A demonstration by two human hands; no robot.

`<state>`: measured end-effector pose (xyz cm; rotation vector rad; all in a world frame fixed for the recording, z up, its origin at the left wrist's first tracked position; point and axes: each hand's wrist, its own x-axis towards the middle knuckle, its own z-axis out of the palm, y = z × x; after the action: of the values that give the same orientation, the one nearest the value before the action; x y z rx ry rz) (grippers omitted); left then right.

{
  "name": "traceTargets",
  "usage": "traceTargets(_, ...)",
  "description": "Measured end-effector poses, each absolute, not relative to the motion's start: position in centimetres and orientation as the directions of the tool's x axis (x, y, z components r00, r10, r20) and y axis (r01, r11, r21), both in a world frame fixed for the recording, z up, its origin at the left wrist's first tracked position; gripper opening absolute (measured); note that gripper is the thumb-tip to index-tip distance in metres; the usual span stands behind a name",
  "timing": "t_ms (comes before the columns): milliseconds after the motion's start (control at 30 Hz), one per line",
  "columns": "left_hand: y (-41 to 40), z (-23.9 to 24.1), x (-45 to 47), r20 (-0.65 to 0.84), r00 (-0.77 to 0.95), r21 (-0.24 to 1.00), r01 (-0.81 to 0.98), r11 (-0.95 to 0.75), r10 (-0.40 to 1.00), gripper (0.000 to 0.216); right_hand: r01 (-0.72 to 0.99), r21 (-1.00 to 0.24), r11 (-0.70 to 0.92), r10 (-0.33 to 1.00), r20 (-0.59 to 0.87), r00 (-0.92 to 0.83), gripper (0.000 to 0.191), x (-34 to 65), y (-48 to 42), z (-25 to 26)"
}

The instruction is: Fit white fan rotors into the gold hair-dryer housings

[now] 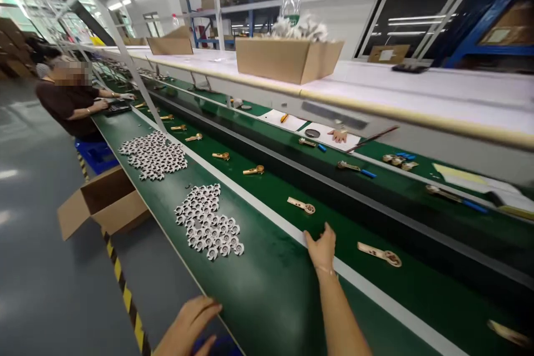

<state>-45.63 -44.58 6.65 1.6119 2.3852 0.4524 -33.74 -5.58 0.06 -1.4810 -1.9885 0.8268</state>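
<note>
My right hand (322, 250), empty, has its thumb and fingers spread apart near a gold-toned handle piece (301, 205) lying on the green belt (271, 194). My left hand (186, 322), thumb parted from its fingers, is beside the surface (267, 289). The far box's (403, 53) white label (386, 55) is too small to read.

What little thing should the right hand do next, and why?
I'd guess the right hand should reach a bit farther and pinch the gold piece just past it. That hand looks empty, with its thumb and fingers apart, and that piece seems closest. The left hand is farther away, by the edge of the table.
</note>
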Motion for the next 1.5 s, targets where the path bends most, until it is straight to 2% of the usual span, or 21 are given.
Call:
traceTargets(100, -39.7, 2.6, -49.4, 0.063, -0.190, 0.401, 0.904, 0.149, 0.980, 0.043, 0.705, -0.668, 0.238, 0.969, 0.118, -0.215, 0.047, -38.2, -1.1, -2.9)
traceTargets(200, -35.4, 0.1, -49.8, 0.104, 0.021, 0.455, 0.888, -0.066, 0.994, 0.042, 0.699, -0.618, 0.360, 0.929, 0.169, -0.330, 0.050, -40.1, 1.3, -5.1)
traceTargets(267, -34.0, -0.3, -49.4, 0.141, 0.046, 0.475, 0.873, -0.109, 0.989, 0.039, 0.659, -0.594, 0.462, 0.877, 0.193, -0.441, 0.048, -40.9, 2.0, -6.1)
traceTargets(367, -33.7, 0.0, -48.9, 0.207, 0.001, 0.469, 0.878, -0.100, 0.978, 0.031, 0.572, -0.586, 0.574, 0.798, 0.244, -0.551, 0.042, -42.3, 2.5, -7.0)
traceTargets(500, -34.5, -0.2, -48.5, 0.281, -0.056, 0.403, 0.913, -0.065, 0.958, 0.025, 0.451, -0.638, 0.624, 0.753, 0.340, -0.563, 0.039, -43.7, 3.6, -7.4)
traceTargets(633, -34.8, -2.0, -48.6, 0.389, -0.263, 0.300, 0.942, 0.148, 0.883, 0.034, 0.377, -0.721, 0.581, 0.799, 0.420, -0.430, 0.039, -43.4, 5.8, -7.2)
traceTargets(733, -34.8, -2.4, -50.3, 0.448, -0.433, 0.259, 0.900, 0.349, 0.783, 0.043, 0.337, -0.798, 0.500, 0.861, 0.416, -0.294, 0.038, -42.8, 6.6, -6.9)
traceTargets(800, -34.7, -1.6, -52.2, 0.394, -0.440, 0.240, 0.897, 0.371, 0.807, 0.050, 0.303, -0.845, 0.440, 0.895, 0.385, -0.226, 0.037, -42.6, 6.6, -6.7)
traceTargets(933, -33.7, 0.7, -55.6, 0.199, -0.266, 0.238, 0.947, 0.217, 0.943, 0.052, 0.225, -0.911, 0.346, 0.937, 0.323, -0.134, 0.036, -42.3, 6.1, -6.2)
traceTargets(1100, -31.8, 1.6, -56.4, 0.127, -0.192, 0.349, 0.927, 0.137, 0.973, 0.029, 0.080, -0.965, 0.248, 0.966, 0.241, -0.091, 0.036, -42.5, 5.5, -5.5)
traceTargets(1233, -30.0, 1.2, -55.1, 0.136, -0.193, 0.525, 0.846, 0.094, 0.972, 0.031, -0.068, -0.985, 0.160, 0.975, 0.168, -0.144, 0.036, -43.2, 4.6, -4.1)
traceTargets(1433, -25.2, 2.1, -53.0, 0.053, -0.244, 0.851, 0.519, 0.084, 0.968, 0.023, -0.254, -0.966, 0.056, 0.913, 0.152, -0.378, 0.033, -40.6, 1.2, 2.5)
traceTargets(1500, -23.7, 3.1, -52.6, 0.015, -0.216, 0.915, 0.396, 0.073, 0.976, 0.023, -0.283, -0.959, 0.018, 0.854, 0.162, -0.495, 0.040, -38.3, -1.6, 4.9)
